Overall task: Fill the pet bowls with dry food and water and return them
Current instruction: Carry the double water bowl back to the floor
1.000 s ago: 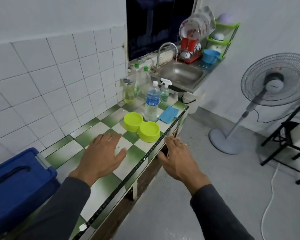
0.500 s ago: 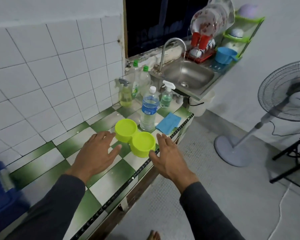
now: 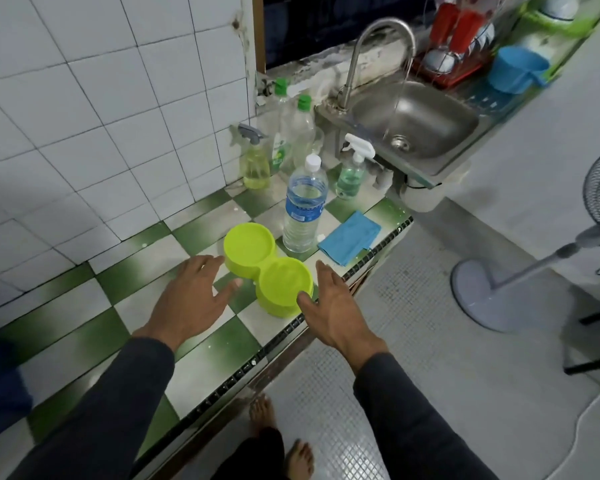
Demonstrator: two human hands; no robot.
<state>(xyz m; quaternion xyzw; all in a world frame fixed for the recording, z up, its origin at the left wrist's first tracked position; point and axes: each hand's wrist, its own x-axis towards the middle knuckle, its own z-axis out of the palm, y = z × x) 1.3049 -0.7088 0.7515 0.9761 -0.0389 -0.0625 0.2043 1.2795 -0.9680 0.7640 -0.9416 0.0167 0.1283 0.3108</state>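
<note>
Two open hands are held either side of a lime-green plastic double pet bowl [image 3: 268, 269] on a green-and-white tiled counter [image 3: 118, 299].

Nothing is gripped: the left hand [image 3: 191, 299] and right hand [image 3: 333, 306] are spread with fingers relaxed. A clear plastic water bottle [image 3: 305, 206] stands just beyond the bowl, with a folded blue cloth [image 3: 350, 237] beyond the right hand.

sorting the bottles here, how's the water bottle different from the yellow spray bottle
The water bottle is taller, clear, blue-labelled, with a white screw cap; the spray bottle is shorter, holds yellow liquid and has a grey trigger head. The water bottle stands beside the bowls; the spray bottle stands by the wall. Both are upright on the counter.
</note>
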